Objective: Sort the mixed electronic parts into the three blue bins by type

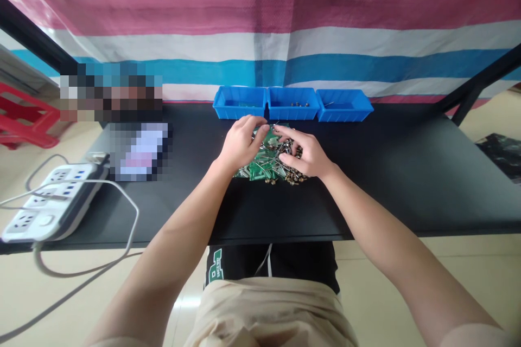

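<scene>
A heap of small electronic parts (266, 165), green pieces and metal-legged components, lies in the middle of the black table (407, 184). Both my hands rest on top of it. My left hand (240, 141) is curled with its fingers bent down onto the far side of the heap. My right hand (303, 152) also has bent fingers, pinching among the parts. What either hand grips is too small to make out. Three blue bins (240, 103) (293, 104) (344, 105) stand in a row just behind the heap; the middle one holds a few small pieces.
A white power strip (49, 200) with a grey cable (122, 227) lies at the table's left edge. Blurred objects sit at the back left. A red stool (24, 119) stands far left. A striped tarp (260, 21) hangs behind the table.
</scene>
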{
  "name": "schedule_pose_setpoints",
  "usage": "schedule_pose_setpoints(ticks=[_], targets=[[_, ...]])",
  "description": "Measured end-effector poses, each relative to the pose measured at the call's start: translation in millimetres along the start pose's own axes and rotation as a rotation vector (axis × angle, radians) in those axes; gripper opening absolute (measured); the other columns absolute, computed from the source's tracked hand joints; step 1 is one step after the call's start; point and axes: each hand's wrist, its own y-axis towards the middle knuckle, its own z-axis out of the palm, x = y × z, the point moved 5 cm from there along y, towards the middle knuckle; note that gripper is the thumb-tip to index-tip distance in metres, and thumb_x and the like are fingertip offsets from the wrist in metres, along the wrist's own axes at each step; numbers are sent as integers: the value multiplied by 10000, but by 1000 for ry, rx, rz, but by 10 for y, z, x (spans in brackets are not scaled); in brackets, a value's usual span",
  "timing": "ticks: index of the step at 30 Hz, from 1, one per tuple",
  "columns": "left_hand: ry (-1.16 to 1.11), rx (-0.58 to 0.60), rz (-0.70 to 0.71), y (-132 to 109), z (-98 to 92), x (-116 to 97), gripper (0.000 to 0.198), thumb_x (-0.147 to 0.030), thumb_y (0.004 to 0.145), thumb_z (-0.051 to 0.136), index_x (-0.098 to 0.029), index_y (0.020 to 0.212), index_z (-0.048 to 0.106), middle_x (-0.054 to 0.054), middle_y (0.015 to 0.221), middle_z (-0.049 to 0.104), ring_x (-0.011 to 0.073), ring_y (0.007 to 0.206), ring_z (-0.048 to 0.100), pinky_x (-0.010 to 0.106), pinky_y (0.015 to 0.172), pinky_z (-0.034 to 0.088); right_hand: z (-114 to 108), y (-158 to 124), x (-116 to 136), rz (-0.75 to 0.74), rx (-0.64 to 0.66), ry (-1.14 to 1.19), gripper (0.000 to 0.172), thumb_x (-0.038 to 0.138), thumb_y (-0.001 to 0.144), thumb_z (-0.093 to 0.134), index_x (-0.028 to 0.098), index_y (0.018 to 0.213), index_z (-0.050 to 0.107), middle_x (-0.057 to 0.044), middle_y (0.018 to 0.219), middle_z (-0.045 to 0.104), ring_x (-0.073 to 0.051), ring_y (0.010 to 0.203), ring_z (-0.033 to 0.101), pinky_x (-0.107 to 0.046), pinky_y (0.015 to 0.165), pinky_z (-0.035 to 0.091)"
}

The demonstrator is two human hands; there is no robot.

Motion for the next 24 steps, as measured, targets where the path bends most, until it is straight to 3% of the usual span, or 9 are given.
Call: schedule_pose_setpoints(ticks=[3,7,11,16,24], targets=[[-21,1,-37,-4,-3,34,354,-420,1031,394,-168,1124,625,101,1076,697,219,1023,640,364,927,506,-96,24,-104,58,-114,-239,608,398,876,587,236,1456,507,-94,1357,645,-291,1134,643,-435,876,582],[-20,115,-34,-16,87,49,426,-483,1029,381,-162,1178,617,115,1117,683,245,1077,630,387,968,509,-267,92,-286,135,-260,-529,625,376,899,554,176,1485,467,-138,1388,613,-354,1260,541,-529,1071,464],[11,201,-73,-18,163,96,444,-500,1017,393,-157,1151,641,124,1155,666,277,1117,613,434,1016,497,-325,155,-469,271,-255,-720,703,382,903,541,152,1543,365,-164,1492,514,-419,1313,428,-623,1059,399],[11,228,-126,-9,186,132,428,-480,1011,400,-156,1115,660,123,1163,659,279,1140,600,447,1048,482,-255,171,-574,440,-115,-868,759,421,913,512,162,1585,273,-145,1630,318,-443,1359,301,-656,1022,363],[-7,277,-129,-28,239,133,405,-472,1003,424,-163,1090,671,123,1158,659,275,1129,615,451,1041,492,-227,170,-599,471,-70,-862,715,526,954,413,187,1574,301,-159,1657,237,-459,1392,244,-683,1019,335]])
